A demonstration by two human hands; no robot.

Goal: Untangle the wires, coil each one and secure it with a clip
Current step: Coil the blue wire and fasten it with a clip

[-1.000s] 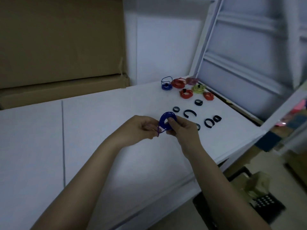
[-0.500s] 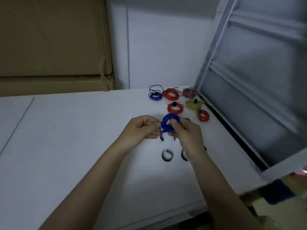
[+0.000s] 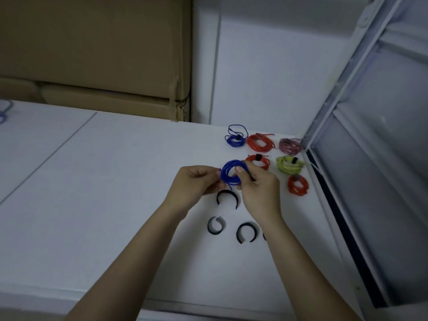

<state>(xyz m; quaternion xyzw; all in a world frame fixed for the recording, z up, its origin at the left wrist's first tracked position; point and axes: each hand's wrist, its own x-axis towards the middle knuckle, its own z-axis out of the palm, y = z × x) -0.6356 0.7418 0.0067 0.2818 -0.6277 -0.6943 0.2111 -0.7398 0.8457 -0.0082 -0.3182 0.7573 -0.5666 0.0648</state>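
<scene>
Head view: seven coils, four clips

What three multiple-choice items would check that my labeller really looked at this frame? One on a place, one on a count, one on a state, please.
1. Where does the yellow-green coil lie?
A. left table edge
B. far right, by the metal frame
C. on the cardboard

2. How many red coils lie on the table?
A. one
B. three
C. five

3. The blue coil in hand is:
A. held by both hands
B. flat on the table
C. in the left hand only

Answers: 1 B, it lies beside the frame; 2 B, three red coils show; 3 A, left hand and right hand both pinch it.
</scene>
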